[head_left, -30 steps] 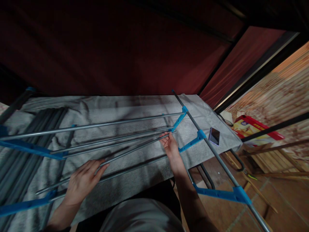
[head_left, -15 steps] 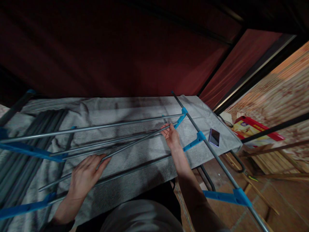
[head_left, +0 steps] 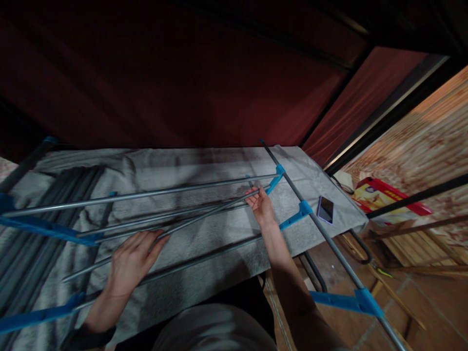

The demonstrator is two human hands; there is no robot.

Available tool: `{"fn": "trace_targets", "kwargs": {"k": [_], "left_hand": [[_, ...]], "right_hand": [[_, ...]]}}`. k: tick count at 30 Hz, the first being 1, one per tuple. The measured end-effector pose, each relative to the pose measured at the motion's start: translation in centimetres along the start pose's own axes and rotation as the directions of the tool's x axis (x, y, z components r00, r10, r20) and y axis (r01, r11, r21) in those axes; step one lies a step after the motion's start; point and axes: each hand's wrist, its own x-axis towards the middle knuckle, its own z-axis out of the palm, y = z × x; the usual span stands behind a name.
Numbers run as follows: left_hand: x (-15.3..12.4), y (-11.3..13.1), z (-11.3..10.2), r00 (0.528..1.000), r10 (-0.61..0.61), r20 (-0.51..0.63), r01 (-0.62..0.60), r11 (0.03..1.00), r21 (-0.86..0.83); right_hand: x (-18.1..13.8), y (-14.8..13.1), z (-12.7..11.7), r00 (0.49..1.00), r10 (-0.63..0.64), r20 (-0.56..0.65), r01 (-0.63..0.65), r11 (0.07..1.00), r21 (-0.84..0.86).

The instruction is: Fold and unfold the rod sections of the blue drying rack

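- From where I stand, a thin rod [head_left: 197, 220] is the thing being handled; it slants across the grey cloth [head_left: 223, 265], well to the left of the phone [head_left: 325, 209].
- The left hand [head_left: 133, 258], farther left of the phone than the other, is curled over the rod, thumb along its near side.
- The right hand [head_left: 262, 204], nearer the phone, has the rod between thumb and fingers close to its end; the hold looks light, with the fingers partly spread.
- My reading of the step: that end is being guided towards the upper blue bracket [head_left: 276, 179], left of and beyond the phone. Whether they touch, I can't tell.
- The next move seems to call for fine aim from the right hand, the left keeping the rod steady and in line.
- As for containers, I make out a red-and-yellow box [head_left: 380, 195], right of the phone; its contents are hidden from me.
- Thick grey tubes [head_left: 73, 195] lie side by side, far left of the phone.
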Motion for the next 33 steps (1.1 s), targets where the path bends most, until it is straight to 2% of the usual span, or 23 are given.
{"fn": "trace_targets", "kwargs": {"k": [9,16,20,23,26,29,30,31,32,33], "left_hand": [[0.4,-0.3,0.0,1.000,0.018,-0.005,-0.018,1.000,0.023],[1.7,-0.2,-0.8,1.000,0.010,-0.022,-0.009,1.000,0.024],[2.4,-0.2,-1.2,1.000,0.012,-0.018,-0.010,0.995,0.094],[3.0,-0.4,-1.3,1.000,0.012,-0.019,-0.010,0.993,0.119],[3.5,-0.6,-1.3,1.000,-0.009,-0.028,0.013,0.994,0.111],[3.9,-0.4,-1.5,0.999,-0.034,-0.029,0.037,0.991,0.130],[4.1,-0.3,-1.6,0.999,-0.036,-0.029,0.040,0.990,0.136],[4.2,-0.1,-1.8,0.999,-0.034,-0.029,0.038,0.989,0.140],[4.3,0.1,-2.0,0.999,-0.031,-0.025,0.035,0.989,0.141],[4.5,0.3,-2.1,0.999,-0.028,-0.023,0.031,0.989,0.143]], "right_hand": [[0.1,-0.1,-0.2,1.000,-0.002,0.004,0.002,1.000,-0.002],[0.1,-0.3,-0.3,1.000,-0.005,0.014,0.005,1.000,0.005],[-0.1,-0.3,-0.4,1.000,-0.001,0.031,0.001,1.000,-0.006],[-0.1,-0.2,-1.1,1.000,-0.017,-0.011,0.017,0.998,-0.060],[0.2,-0.2,-2.7,0.975,-0.183,-0.127,0.151,0.963,-0.225],[0.7,-0.8,-4.7,0.881,-0.416,-0.225,0.313,0.870,-0.381],[0.9,-1.2,-5.4,0.856,-0.461,-0.233,0.344,0.845,-0.409],[1.2,-1.5,-5.9,0.809,-0.544,-0.223,0.390,0.781,-0.488],[1.5,-1.8,-6.4,0.785,-0.596,-0.166,0.410,0.702,-0.583],[1.8,-2.0,-6.8,0.787,-0.610,-0.096,0.415,0.638,-0.649]]}}
